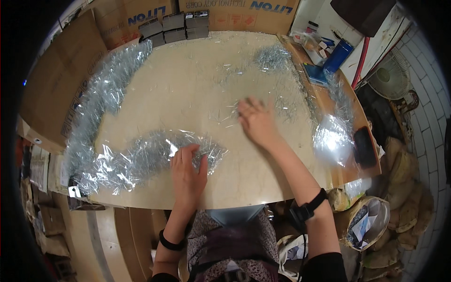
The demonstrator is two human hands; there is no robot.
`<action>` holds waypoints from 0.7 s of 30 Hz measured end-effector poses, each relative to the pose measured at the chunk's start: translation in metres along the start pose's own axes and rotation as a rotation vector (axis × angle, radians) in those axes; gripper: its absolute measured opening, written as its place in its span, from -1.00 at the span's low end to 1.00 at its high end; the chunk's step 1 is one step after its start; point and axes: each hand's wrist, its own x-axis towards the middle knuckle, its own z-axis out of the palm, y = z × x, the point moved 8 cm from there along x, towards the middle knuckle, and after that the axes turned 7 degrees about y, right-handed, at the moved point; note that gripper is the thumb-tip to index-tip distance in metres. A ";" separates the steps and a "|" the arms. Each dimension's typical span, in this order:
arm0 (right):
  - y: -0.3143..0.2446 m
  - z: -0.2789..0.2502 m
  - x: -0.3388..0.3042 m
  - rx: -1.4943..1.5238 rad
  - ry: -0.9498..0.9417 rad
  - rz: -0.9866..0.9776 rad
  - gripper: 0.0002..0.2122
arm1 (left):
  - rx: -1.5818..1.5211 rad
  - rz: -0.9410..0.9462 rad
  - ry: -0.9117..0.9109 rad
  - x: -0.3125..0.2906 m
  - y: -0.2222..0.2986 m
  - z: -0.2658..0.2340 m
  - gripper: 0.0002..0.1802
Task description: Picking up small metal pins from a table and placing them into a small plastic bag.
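Tinsel (136, 157) seemingly touches left hand (187, 173); right hand (258, 123) clears table (188, 84) edges.

Pale tabletop (178, 89): broad, smooth
Left side and near edge: tangled silvery strips (136, 157)
Far right: a smaller silvery clump (272, 57), loose slivers (239, 72) nearby
Far edge: dark stacked blocks (174, 29), apparently resting there
Brown side board (353, 174): flat blue box (314, 74), shiny bundle (333, 137), dark flat object (365, 147)
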 end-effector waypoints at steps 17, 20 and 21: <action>0.113 -0.113 -0.187 -0.137 0.315 0.653 -0.73 | 0.428 0.379 -0.096 -0.019 0.012 0.020 -0.73; 0.121 -0.113 -0.201 -0.132 0.323 0.660 -0.81 | 0.399 0.365 -0.056 -0.021 0.009 0.015 -0.73; 0.120 -0.114 -0.201 -0.102 0.327 0.659 -0.83 | 0.368 0.360 -0.055 -0.021 0.010 0.014 -0.72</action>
